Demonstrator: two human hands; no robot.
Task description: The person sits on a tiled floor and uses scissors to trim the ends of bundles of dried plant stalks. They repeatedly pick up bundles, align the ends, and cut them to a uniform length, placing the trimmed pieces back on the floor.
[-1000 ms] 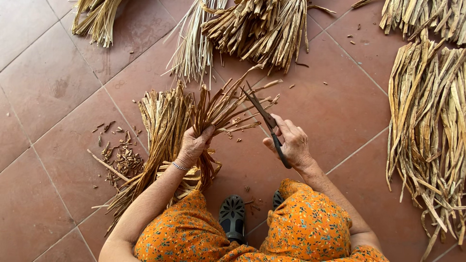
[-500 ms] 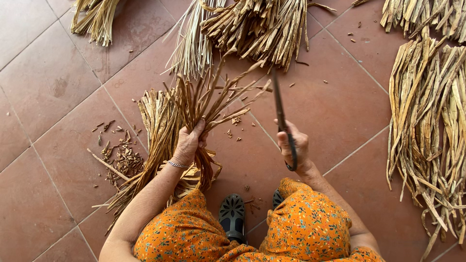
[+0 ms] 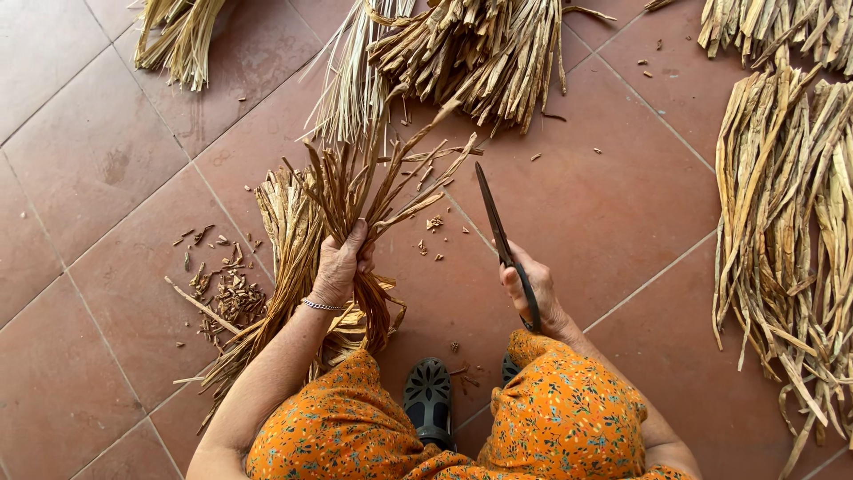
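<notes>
Head view: the left hand (image 3: 338,267) is clenched around a bundle of dried leaf strips (image 3: 355,191), forearm rising from seven o'clock, the loose ends fanning toward one o'clock. The right hand (image 3: 531,293) is wrapped around the handle of a dark knife (image 3: 494,213), blade tilted toward eleven o'clock, just beside the bundle. Leaf scraps (image 3: 222,289) lie at nine o'clock on the tiled floor (image 3: 613,204); a long leaf pile (image 3: 782,231) lies at three o'clock.
</notes>
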